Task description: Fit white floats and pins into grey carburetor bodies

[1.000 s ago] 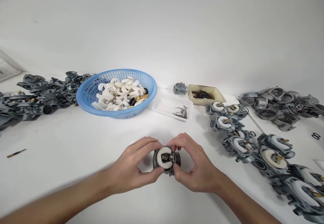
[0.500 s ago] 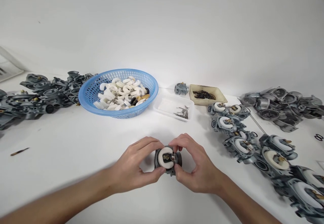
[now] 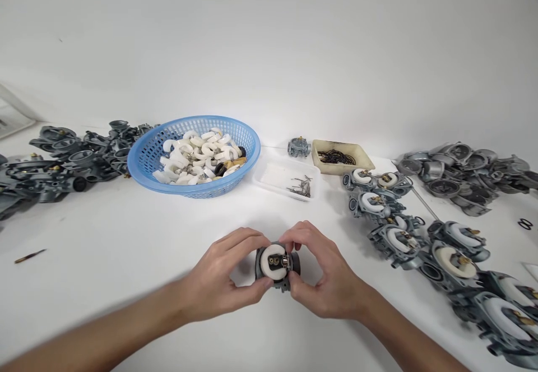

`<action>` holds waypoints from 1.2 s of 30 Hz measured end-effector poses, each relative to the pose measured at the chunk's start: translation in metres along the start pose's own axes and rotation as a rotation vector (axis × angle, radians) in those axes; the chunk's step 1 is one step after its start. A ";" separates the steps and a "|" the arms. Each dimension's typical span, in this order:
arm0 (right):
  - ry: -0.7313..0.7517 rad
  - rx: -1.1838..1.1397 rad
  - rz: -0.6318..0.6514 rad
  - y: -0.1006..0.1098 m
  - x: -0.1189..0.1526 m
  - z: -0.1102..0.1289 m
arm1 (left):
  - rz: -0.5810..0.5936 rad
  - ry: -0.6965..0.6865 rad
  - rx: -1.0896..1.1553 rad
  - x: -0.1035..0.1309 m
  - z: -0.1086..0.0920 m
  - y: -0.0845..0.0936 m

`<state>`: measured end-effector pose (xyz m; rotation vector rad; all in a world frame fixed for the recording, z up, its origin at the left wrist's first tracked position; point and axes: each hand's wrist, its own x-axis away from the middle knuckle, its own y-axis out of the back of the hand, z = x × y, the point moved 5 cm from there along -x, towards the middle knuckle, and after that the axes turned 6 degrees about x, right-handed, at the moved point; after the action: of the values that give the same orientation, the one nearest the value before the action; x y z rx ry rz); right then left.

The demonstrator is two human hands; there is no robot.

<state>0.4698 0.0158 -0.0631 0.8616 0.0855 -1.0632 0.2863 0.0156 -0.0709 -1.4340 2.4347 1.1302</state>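
Both the left hand (image 3: 222,275) and right hand (image 3: 330,275) pinch opposite sides of a carburetor body (image 3: 296,264) between them above the table (image 3: 126,237), its white float (image 3: 269,274) seemingly lined up across the top.

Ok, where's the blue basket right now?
Head view, left of centre at the back of the table: the blue basket sits between the dark metal parts and the shallow clear tray.
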 end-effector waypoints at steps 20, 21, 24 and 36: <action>0.051 0.012 -0.031 0.003 -0.003 0.003 | 0.007 -0.006 0.006 0.002 0.002 -0.001; 0.066 0.015 -0.036 0.003 -0.004 0.004 | 0.004 -0.010 0.006 0.002 0.002 -0.001; 0.094 0.038 -0.048 0.004 -0.004 0.006 | -0.004 -0.016 0.004 0.001 0.002 -0.001; 0.097 0.080 -0.094 0.006 -0.003 0.007 | 0.008 -0.017 0.018 -0.002 0.001 -0.001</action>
<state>0.4704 0.0144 -0.0540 0.9900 0.1670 -1.1179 0.2882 0.0175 -0.0714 -1.4056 2.4349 1.1138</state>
